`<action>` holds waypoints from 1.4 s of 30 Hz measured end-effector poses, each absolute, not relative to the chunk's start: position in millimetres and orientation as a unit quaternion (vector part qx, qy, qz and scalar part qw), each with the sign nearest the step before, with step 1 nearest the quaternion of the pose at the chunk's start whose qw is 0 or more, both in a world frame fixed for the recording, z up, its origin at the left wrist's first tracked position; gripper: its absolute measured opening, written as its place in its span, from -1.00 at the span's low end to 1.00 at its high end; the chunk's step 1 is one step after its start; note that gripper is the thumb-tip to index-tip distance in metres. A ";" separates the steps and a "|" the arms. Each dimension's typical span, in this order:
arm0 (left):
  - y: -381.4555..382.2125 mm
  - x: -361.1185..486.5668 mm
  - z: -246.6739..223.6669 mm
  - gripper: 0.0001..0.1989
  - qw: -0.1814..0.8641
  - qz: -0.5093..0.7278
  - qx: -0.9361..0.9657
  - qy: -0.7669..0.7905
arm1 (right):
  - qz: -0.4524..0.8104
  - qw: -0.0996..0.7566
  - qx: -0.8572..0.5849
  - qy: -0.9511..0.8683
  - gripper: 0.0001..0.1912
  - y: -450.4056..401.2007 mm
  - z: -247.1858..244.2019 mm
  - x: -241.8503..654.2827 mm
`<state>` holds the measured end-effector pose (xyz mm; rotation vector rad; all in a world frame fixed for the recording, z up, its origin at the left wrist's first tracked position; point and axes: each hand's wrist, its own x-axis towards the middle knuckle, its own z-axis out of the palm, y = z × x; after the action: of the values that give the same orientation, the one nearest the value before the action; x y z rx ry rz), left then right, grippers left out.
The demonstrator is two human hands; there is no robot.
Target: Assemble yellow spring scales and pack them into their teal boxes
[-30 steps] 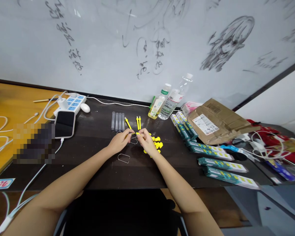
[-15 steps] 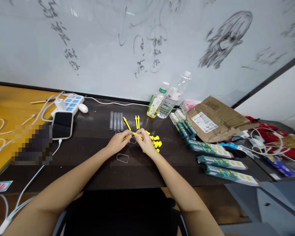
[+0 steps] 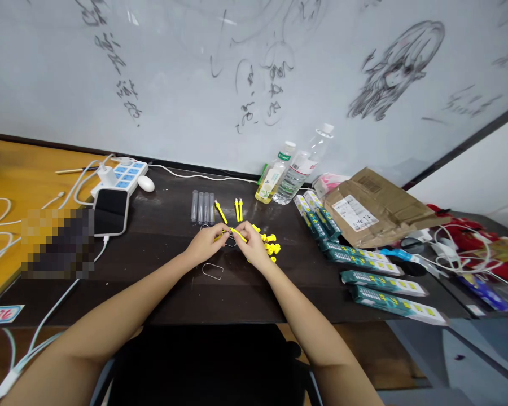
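Note:
Above the dark desk (image 3: 169, 287) my left hand (image 3: 205, 245) and my right hand (image 3: 254, 247) meet with fingertips pinched. A slim yellow piece (image 3: 238, 234) shows in my right fingers. My left fingers close on another yellow piece (image 3: 218, 238), partly covered. Whether the two pieces are joined I cannot tell. Just beyond the hands lie slim yellow sticks with metal-looking tips (image 3: 238, 210), near several clear tubes (image 3: 202, 207) side by side. Small yellow parts (image 3: 272, 247) are heaped beside my right hand. A bent U-shaped wire (image 3: 213, 270) lies nearer to me; another is partly hidden under my fingers.
Two bottles (image 3: 270, 181) stand by the whiteboard (image 3: 173, 84). Several green-and-white boxes (image 3: 383, 282) and a cardboard package (image 3: 364, 208) lie right. At left are a phone (image 3: 110, 211), a power strip (image 3: 131, 176), a white mouse-like object (image 3: 145, 184) and cables.
The view has shifted slightly, so everything sits a little further right. Both hands stay together on the yellow pieces, with barely any change in the fingers.

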<state>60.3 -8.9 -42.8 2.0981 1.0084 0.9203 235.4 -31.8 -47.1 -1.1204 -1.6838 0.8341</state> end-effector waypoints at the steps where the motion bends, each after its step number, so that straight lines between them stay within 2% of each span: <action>1: -8.9 60.3 -43.1 -0.78 0.318 0.351 0.794 0.381 | 0.330 0.457 -0.456 -0.689 -0.80 -31.6 -47.5 235.6; 4: -7.4 60.9 -45.2 -0.78 0.365 0.360 0.776 0.368 | 0.309 0.458 -0.461 -0.695 -0.80 -30.5 -49.3 236.3; 11: 0.5 63.4 -43.7 -0.74 0.660 0.410 0.537 0.329 | 0.350 0.481 -0.455 -0.663 -0.85 -29.2 -51.8 239.0; 15: 1.4 62.3 -40.1 -0.80 0.727 0.459 0.438 0.261 | 0.370 0.467 -0.454 -0.662 -0.86 -30.2 -51.4 239.3; 23: 8.1 55.6 -31.7 -0.87 0.775 0.510 0.304 0.217 | 0.440 0.428 -0.437 -0.658 -0.91 -31.9 -51.6 238.0; 31: 3.1 54.2 -19.3 -0.87 0.771 0.542 0.292 0.165 | 0.397 0.351 -0.447 -0.720 -0.69 -43.0 -48.1 217.0; 34: -1.3 56.5 -16.4 -0.87 0.769 0.544 0.294 0.160 | 0.374 0.352 -0.468 -0.719 -0.66 -44.1 -53.2 210.8; 42: -3.4 57.0 -15.1 -0.87 0.765 0.547 0.303 0.157 | 0.385 0.375 -0.445 -0.717 -0.75 -41.9 -59.3 208.9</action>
<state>57.0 -3.4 -15.1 0.6579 0.3411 1.1882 208.9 -41.9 -59.3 -1.1388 -1.8343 0.9849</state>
